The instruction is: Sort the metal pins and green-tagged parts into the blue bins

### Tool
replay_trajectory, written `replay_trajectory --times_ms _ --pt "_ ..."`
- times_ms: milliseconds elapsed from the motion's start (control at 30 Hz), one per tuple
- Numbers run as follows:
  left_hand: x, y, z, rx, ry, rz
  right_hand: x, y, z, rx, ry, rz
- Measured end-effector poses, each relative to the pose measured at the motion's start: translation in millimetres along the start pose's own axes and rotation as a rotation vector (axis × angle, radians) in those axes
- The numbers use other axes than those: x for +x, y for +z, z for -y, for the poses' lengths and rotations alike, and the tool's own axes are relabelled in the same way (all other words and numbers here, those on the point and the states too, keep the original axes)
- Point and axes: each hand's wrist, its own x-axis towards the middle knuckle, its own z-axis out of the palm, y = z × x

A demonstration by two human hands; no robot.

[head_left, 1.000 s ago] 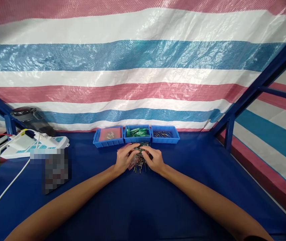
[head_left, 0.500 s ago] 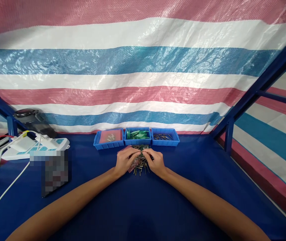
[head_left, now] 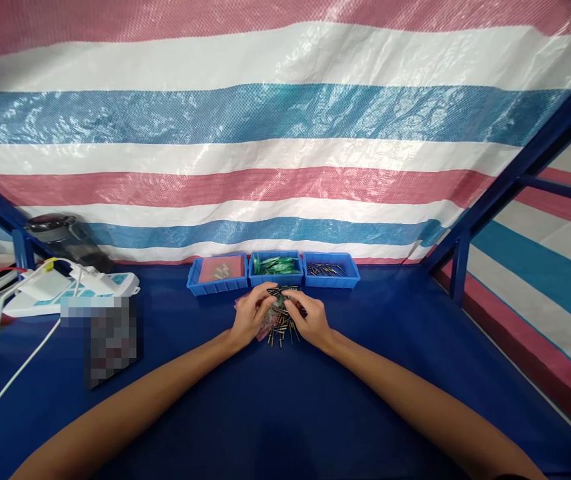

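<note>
Striped plastic sheeting [head_left: 245, 67] in red, white and blue hangs behind the table [head_left: 390, 320], seen from the head camera, with dark blue metal framing [head_left: 495, 200] slanting across it on the right. The table's surface is a deep blue. Near the middle, the left hand [head_left: 249, 317] and the right hand [head_left: 312, 319] face each other over a loose pile of thin metal pins [head_left: 281, 330], which fans out on the table below and between them. On each hand, thumb and forefinger are bent inward with a gap between their tips; whether either one grips a small piece cannot be told, as the parts are tiny and the other fingers are partly hidden. Crumpled pink plastic [head_left: 267, 329] lies by the left hand, beside the pins, and some dark green material shows between the hands.

Just beyond them, three blue trays stand in a row at the back of the table. The left tray [head_left: 218, 287] holds a pink sheet [head_left: 206, 269] with pale pieces on it, the middle tray [head_left: 276, 279] green packets [head_left: 278, 265], and the right tray [head_left: 334, 282] thin metal pieces [head_left: 325, 269].

Well to the left are a white power strip [head_left: 50, 307] with plugs and white cables, a dark bottle [head_left: 65, 230] behind it, and a pixelated dark object [head_left: 115, 347] in front.
</note>
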Motion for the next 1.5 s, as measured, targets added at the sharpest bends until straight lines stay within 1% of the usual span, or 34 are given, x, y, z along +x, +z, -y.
replay_trajectory --times_ms 100,200,267,367,433,500,567,633,700,767,800,867,1000,1067,1133,1200,1300,1367,1433,1500 --pt "1 1 0 -0.001 -0.007 0.003 0 2 -2 0.008 -0.021 0.033" --pt "1 1 1 0.007 -0.002 0.031 0 3 -5 0.004 0.023 0.023" --pt "1 1 1 0.017 0.011 0.047 0 3 -6 -0.002 0.018 0.033" --pt "1 0 0 0.018 -0.003 0.058 0 3 -4 -0.005 -0.022 0.084" --pt "0 0 0 0.005 -0.030 0.050 1 2 -2 0.017 -0.002 0.112" --pt "0 0 0 -0.022 -0.042 0.021 5 1 1 0.083 0.094 0.073" --pt "-1 0 -1 -0.056 -0.046 -0.015 12 -2 2 0.227 0.266 -0.037" --pt "-1 1 -1 -0.091 -0.050 -0.035 22 -7 0 0.452 0.471 -0.155" --pt "-1 1 -1 -0.111 -0.044 -0.043 35 -15 -5 0.698 0.659 -0.225" --pt "-1 2 0 -0.117 -0.036 -0.040 47 -25 -11 0.925 0.816 -0.235" --pt "-1 2 0 -0.117 -0.034 -0.039 52 -30 -13 1.004 0.860 -0.238" --pt "-1 2 0 -0.122 -0.038 -0.037 59 -40 -15 1.092 0.893 -0.238" --pt "-1 1 -1 -0.129 -0.046 -0.041 63 -46 -11 1.122 0.893 -0.223" --pt "-1 1 -1 -0.126 -0.050 -0.038 61 -44 -8 1.073 0.874 -0.173" --pt "0 1 -1 -0.121 -0.057 -0.032 58 -41 -7 0.924 0.822 -0.076" --pt "0 1 -2 -0.115 -0.067 -0.034 54 -38 -8 0.647 0.704 0.060" --pt "0 1 -2 -0.100 -0.085 -0.044 48 -35 -10 0.087 0.423 0.240" --pt "0 1 -3 -0.090 -0.089 -0.040 45 -34 -8 -0.201 0.277 0.362" --pt "0 1 -3 -0.081 -0.084 -0.034 44 -35 -4 -0.362 0.199 0.510" --pt "0 1 -3 -0.074 -0.083 -0.030 44 -36 3 -0.450 0.158 0.635"
